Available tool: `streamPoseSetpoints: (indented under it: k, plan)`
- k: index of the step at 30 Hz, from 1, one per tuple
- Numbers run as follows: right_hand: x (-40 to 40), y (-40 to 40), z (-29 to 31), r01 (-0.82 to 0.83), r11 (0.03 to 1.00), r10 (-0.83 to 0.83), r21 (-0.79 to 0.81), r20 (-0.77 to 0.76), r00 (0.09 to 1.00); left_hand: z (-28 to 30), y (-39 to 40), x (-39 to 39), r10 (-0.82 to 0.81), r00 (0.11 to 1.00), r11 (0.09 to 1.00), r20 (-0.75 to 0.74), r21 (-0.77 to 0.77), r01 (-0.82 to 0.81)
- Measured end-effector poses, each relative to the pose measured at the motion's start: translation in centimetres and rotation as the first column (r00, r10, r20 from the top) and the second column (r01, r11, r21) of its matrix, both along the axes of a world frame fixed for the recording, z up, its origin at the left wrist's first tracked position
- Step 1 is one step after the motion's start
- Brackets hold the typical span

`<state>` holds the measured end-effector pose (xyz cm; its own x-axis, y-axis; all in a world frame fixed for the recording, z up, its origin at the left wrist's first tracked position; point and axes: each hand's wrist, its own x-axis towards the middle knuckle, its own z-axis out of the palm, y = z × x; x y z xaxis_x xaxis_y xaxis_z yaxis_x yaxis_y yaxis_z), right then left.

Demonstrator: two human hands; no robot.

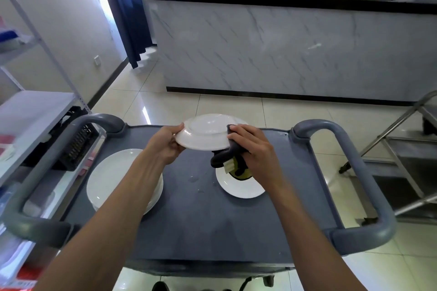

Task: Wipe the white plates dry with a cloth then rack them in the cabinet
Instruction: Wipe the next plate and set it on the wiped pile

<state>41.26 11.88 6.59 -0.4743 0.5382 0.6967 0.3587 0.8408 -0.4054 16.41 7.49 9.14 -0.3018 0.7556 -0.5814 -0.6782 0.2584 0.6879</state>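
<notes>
left hand (165, 146) pinched the left rim of a plate (208, 133), underside up, above the cart (212, 227) | right hand (251, 149) pressed a cloth (224, 157) on that plate's right edge, fingers closed on it | stack (113, 177) on cart's left | single plate (241, 185) on cart, under the cloth

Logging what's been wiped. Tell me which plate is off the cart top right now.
The upside-down plate, held in the air by the left hand while the right hand presses a dark cloth against it. The others rest on the cart.
</notes>
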Motion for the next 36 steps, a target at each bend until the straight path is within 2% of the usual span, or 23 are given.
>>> streamPoseSetpoints:
  k: [6, 11, 16, 20, 25, 29, 31, 33, 34, 36]
  plan:
    - [-0.4, 1.0, -0.1, -0.001, 1.0, 0.002, -0.027, 0.052, 0.999, 0.0, 0.4, 0.1, 0.062, 0.998, 0.998, -0.031, 0.028, -0.061]
    - [-0.8, 0.9, -0.4, 0.009, 0.999, -0.008, -0.041, 0.024, 1.0, -0.4, 0.7, -0.3, 0.131, 0.988, 0.989, -0.076, 0.085, -0.124]
    - [-1.2, 0.7, 0.2, 0.043, 0.964, -0.078, -0.261, -0.125, 0.989, -1.1, 0.8, -1.2, 0.179, 0.959, 0.975, -0.222, 0.171, -0.143]
    - [-3.3, 0.4, 1.3, 0.027, 0.94, -0.108, -0.339, -0.223, 0.969, -1.1, 0.6, -0.4, 0.151, 0.9, 0.975, -0.408, 0.21, -0.069]
    - [-5.6, 0.6, 1.8, 0.1, 0.931, -0.213, -0.352, -0.298, 0.93, -1.3, 0.0, 1.2, 0.056, 0.848, 0.965, -0.528, 0.246, 0.089]
    - [-7.3, 1.2, 1.0, 0.269, 0.893, -0.357, -0.361, -0.206, 0.911, -1.2, -0.2, 2.2, 0.022, 0.846, 0.957, -0.532, 0.257, 0.138]
    - [-7.5, 1.2, 1.0, 0.235, 0.87, -0.366, -0.434, -0.246, 0.897, -1.1, -0.3, 2.6, 0.006, 0.85, 0.956, -0.527, 0.252, 0.149]
    - [-7.6, 1.0, 1.2, 0.163, 0.806, -0.406, -0.569, -0.333, 0.851, -1.1, -0.4, 2.9, 0.013, 0.866, 0.957, -0.5, 0.257, 0.134]
    - [-7.7, 0.8, 1.2, 0.163, 0.796, -0.425, -0.583, -0.347, 0.836, -1.2, -0.4, 3.0, 0.021, 0.872, 0.957, -0.489, 0.261, 0.123]
    - [-7.9, 0.2, 0.8, 0.242, 0.832, -0.44, -0.5, -0.328, 0.836, -1.3, -0.4, 3.2, 0.035, 0.877, 0.956, -0.479, 0.273, 0.111]
